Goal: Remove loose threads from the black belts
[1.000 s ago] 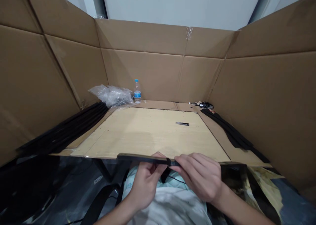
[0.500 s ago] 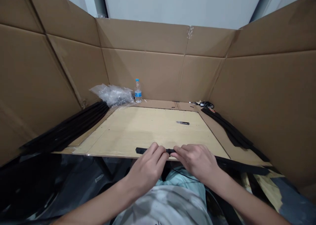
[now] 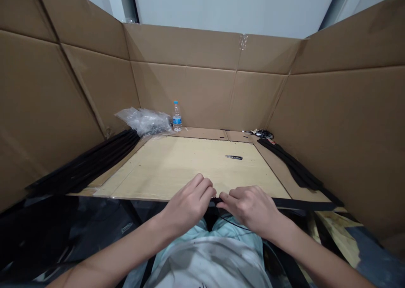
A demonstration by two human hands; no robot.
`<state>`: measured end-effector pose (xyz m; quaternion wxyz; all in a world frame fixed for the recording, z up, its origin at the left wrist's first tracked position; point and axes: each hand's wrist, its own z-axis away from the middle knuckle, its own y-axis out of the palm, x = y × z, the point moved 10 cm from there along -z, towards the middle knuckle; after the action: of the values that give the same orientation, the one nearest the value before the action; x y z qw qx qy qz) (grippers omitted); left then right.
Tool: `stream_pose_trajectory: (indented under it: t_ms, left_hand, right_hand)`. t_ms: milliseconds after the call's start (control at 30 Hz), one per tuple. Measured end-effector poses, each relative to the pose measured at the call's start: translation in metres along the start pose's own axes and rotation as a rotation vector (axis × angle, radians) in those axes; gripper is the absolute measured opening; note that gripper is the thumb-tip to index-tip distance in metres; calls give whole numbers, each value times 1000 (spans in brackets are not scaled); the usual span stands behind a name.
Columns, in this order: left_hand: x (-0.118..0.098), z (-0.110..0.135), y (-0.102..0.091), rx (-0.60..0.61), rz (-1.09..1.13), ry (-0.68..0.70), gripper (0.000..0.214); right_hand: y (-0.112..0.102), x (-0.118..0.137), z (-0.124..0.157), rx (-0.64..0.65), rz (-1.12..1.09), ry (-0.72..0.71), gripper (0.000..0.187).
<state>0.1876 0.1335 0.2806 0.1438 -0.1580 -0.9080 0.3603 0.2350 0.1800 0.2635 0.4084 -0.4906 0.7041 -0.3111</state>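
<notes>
Grip status: right hand (image 3: 249, 208) closed, fingers and thumb pinching the black strip (image 3: 278, 202) near its left end; left hand (image 3: 186, 208) curled with its fingertips meeting that same end, though I cannot tell whether it is clenched on the strip or only resting against it. My two hands sit close together, almost touching, at the near edge of the plywood board (image 3: 177, 170). Strip position: flat and horizontal along that near edge, running rightward from my hands past the board's right corner. Thin black wire (image 3: 232, 222) hangs below the hands, in front of my pale shirt (image 3: 209, 262). Board surface: one small knife (image 3: 234, 157) lying right of centre, well apart from both hands. Board rests on a cardboard sheet (image 3: 205, 133), with cardboard walls (image 3: 190, 94) standing around three sides. Far left corner: crumpled clear plastic bag (image 3: 144, 121), just beside an upright water bottle (image 3: 177, 117) with a blue cap. Left of the board lies a stack of black strips (image 3: 85, 161); to the right lies a second pile of black strips (image 3: 291, 163), with a small dark tangle (image 3: 261, 133) beyond it against the back wall. Glossy dark sheeting (image 3: 63, 220) shows below the near edge.
</notes>
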Motion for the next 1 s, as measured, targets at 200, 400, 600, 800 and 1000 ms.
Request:
stream_pose_trajectory:
  t_ms: [200, 400, 600, 800, 1000]
  left_hand:
    - [35, -2, 7, 36, 402, -304, 19]
    - [57, 7, 35, 328, 681, -689, 13]
    - [69, 13, 55, 575, 927, -729, 16]
    - [117, 37, 47, 679, 1013, -702, 22]
    - [138, 60, 58, 487, 691, -703, 26]
  right_hand:
    - [-15, 8, 8, -212, 14, -85, 23]
    - [-11, 17, 18, -254, 84, -188, 25]
    - [-11, 11, 24, -301, 52, -209, 27]
    - [-35, -3, 36, -376, 21, -180, 28]
    - [-59, 0, 34, -472, -88, -132, 21]
